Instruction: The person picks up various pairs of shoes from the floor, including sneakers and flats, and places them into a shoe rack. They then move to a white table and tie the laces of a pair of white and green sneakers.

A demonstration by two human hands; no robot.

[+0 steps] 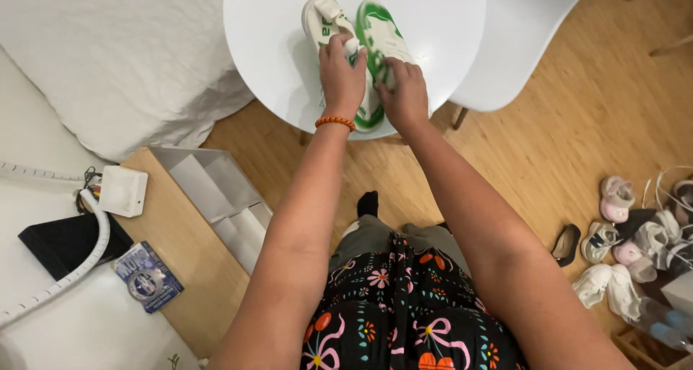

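Sneakers [375, 38] under both hands, tabletop

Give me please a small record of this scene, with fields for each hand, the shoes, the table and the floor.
left hand: left hand rests on the left shoe, an orange bead bracelet on its wrist
right hand: right hand presses on the right shoe
shoes: white and green pair, side by side
table: round white table, bearing both shoes
floor: wooden floor with a heap of small shoes at the right
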